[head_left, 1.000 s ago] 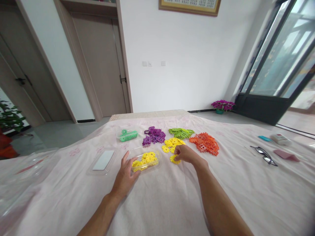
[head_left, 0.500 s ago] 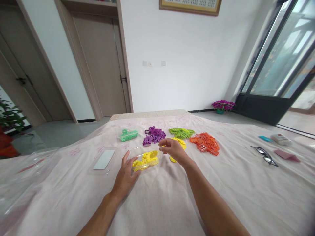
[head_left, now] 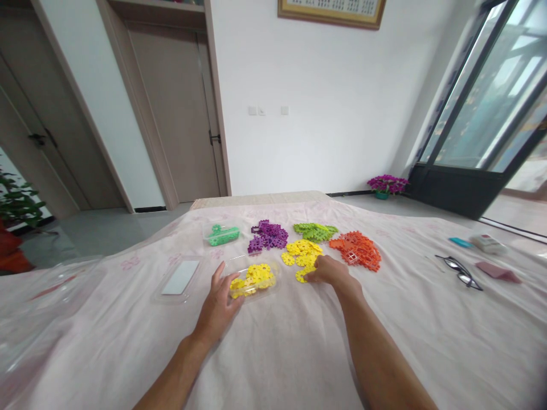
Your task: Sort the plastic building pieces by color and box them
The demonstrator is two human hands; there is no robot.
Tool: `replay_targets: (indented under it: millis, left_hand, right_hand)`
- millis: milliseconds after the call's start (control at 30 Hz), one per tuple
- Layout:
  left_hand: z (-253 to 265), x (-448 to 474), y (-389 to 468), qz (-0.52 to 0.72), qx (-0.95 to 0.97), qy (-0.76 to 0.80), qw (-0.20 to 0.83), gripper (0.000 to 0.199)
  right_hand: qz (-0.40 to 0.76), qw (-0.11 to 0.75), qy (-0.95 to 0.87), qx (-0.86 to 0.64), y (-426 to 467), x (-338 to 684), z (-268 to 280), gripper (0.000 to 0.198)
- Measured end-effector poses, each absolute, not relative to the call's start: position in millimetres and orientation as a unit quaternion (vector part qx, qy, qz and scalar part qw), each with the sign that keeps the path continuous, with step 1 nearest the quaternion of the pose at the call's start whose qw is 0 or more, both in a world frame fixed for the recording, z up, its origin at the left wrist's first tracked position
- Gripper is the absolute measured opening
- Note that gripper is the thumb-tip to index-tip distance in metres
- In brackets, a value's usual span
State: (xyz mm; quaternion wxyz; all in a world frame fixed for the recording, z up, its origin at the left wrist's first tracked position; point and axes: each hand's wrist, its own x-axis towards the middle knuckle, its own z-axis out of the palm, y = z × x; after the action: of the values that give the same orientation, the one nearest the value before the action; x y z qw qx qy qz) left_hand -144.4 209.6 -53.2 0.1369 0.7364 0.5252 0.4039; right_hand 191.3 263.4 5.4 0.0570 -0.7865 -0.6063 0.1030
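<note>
On the cloth in front of me, my left hand (head_left: 222,299) grips the left side of a clear plastic box (head_left: 261,292), its thumb at the front and fingers at the back. Yellow notched discs (head_left: 256,275) lie heaped inside the box. To its right is a loose pile of the same yellow discs (head_left: 302,250). My right hand (head_left: 337,273) reaches down at that pile's near right edge, fingers curled and pinching at a yellow disc; the hand partly covers the fingertips and the discs beneath.
Purple pieces (head_left: 269,236), lime-green pieces (head_left: 315,231) and orange pieces (head_left: 358,250) form piles behind and right. A clear box with green pieces (head_left: 224,235) sits back left. A clear lid with a white card (head_left: 181,278) lies left; eyeglasses (head_left: 459,270) rest far right.
My right hand has moved from beside the box's right edge, right and down to the yellow pile. My left hand and the box have stayed in place.
</note>
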Motion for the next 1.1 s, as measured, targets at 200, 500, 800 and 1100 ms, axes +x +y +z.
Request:
replay_targets:
  millis: [200, 500, 800, 1100]
  left_hand:
    - [-54, -145, 210, 0.403, 0.739, 0.523, 0.133, 0.046]
    - [-55, -145, 211, 0.402, 0.740, 0.524, 0.131, 0.046]
    - [-52, -144, 209, 0.397, 0.736, 0.530, 0.144, 0.044]
    - [-51, -143, 207, 0.399, 0.729, 0.536, 0.149, 0.044]
  right_hand:
    - [0.112, 0.079, -0.611, -0.780, 267, 187, -3, 0.046]
    - [0.150, 0.165, -0.636, -0.739, 275, 193, -12, 0.036]
    - [0.167, 0.367, -0.614, -0.679, 272, 172, 8, 0.020]
    - [0.345, 0.479, -0.615, -0.522, 265, 107, 13, 0.026]
